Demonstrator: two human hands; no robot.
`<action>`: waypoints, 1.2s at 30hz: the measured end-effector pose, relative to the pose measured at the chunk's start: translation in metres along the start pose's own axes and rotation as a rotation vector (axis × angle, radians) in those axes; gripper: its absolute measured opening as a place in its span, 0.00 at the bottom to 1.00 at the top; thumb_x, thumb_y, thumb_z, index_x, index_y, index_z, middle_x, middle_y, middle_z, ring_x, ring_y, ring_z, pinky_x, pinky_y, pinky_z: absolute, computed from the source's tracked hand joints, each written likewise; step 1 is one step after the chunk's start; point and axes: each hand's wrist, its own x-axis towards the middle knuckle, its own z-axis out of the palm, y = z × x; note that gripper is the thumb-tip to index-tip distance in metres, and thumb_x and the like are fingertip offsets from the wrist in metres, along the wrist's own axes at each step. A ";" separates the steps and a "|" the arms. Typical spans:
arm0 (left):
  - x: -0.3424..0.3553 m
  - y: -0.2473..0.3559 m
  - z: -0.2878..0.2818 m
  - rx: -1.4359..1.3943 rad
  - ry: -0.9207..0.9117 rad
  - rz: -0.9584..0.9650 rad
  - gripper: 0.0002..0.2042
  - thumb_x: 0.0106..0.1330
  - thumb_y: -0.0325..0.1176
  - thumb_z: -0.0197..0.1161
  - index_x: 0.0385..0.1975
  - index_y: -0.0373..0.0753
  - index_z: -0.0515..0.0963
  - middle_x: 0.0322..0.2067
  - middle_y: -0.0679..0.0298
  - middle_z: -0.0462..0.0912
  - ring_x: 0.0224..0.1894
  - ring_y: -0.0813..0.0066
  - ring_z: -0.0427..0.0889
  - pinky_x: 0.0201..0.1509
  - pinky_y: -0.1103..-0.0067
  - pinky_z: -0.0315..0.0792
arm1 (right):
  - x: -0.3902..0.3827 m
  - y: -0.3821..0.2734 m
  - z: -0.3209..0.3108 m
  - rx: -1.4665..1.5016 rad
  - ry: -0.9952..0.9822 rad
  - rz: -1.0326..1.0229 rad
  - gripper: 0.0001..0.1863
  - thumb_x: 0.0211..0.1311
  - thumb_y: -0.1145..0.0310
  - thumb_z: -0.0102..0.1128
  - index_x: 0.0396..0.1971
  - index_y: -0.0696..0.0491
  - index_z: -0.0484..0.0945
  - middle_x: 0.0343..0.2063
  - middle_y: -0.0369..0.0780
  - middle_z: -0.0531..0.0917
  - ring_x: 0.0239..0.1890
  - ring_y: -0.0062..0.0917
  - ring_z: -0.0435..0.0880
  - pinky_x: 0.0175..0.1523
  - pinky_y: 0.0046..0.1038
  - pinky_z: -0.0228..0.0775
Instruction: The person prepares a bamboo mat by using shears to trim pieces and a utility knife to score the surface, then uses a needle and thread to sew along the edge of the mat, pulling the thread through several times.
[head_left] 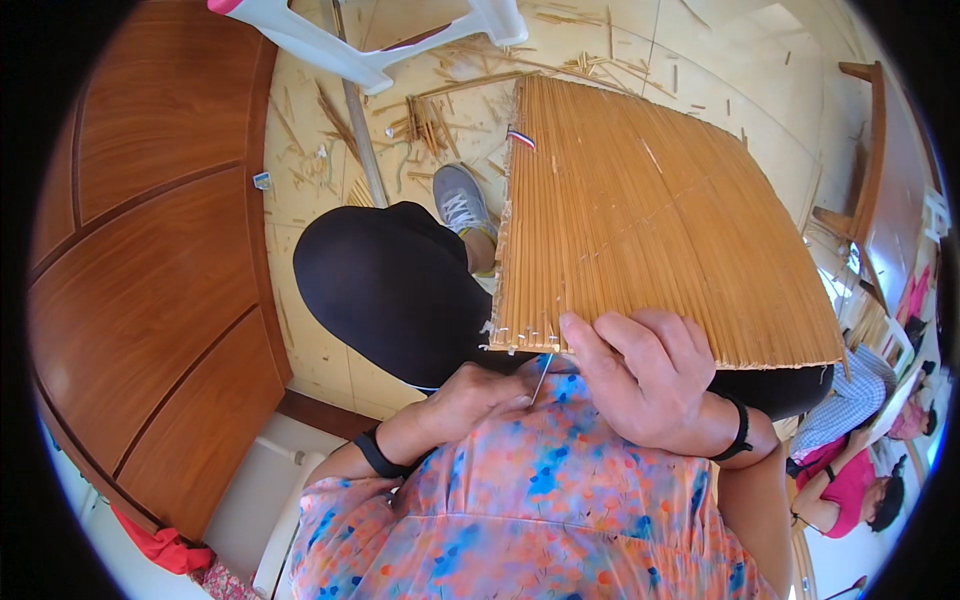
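Note:
A stiff mat of yellow-brown stalks (650, 220), laid tightly side by side, leans over my lap with its near edge toward me. My right hand (645, 375) is closed on that near edge, thumb on top near the left corner and the other fingers curled. Just below the corner, my left hand (478, 402) pinches a thin, shiny needle (542, 380). Its upper end meets the mat's edge; whether it goes between the stalks cannot be seen. A small red, white and blue tag (521, 139) sits on the mat's left edge.
Loose stalks and broken bits (430, 125) litter the tiled floor. A white plastic stool (390, 50) stands ahead, a wooden cabinet (170, 240) at left, and a wooden-framed piece of furniture (875, 170) at right. Another person in pink (850, 490) sits at the lower right.

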 end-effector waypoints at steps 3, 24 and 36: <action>0.001 -0.001 0.000 -0.041 0.030 0.037 0.06 0.68 0.30 0.60 0.39 0.36 0.80 0.28 0.61 0.81 0.29 0.65 0.82 0.35 0.79 0.76 | 0.000 0.001 0.000 0.038 -0.003 -0.001 0.21 0.42 0.63 0.61 0.39 0.54 0.84 0.33 0.35 0.79 0.27 0.24 0.74 0.27 0.23 0.59; 0.051 0.070 -0.066 0.378 0.489 0.410 0.25 0.50 0.35 0.77 0.46 0.29 0.80 0.15 0.66 0.70 0.15 0.74 0.69 0.20 0.79 0.63 | 0.004 0.000 -0.006 0.130 -0.066 0.010 0.22 0.41 0.70 0.60 0.42 0.57 0.82 0.36 0.38 0.77 0.27 0.25 0.73 0.27 0.26 0.62; 0.060 0.101 -0.089 0.401 0.285 0.264 0.22 0.44 0.33 0.78 0.42 0.38 0.84 0.21 0.64 0.69 0.20 0.76 0.67 0.21 0.80 0.60 | 0.002 0.002 -0.004 0.190 -0.003 0.035 0.18 0.38 0.73 0.62 0.36 0.58 0.81 0.33 0.41 0.79 0.26 0.27 0.75 0.26 0.26 0.64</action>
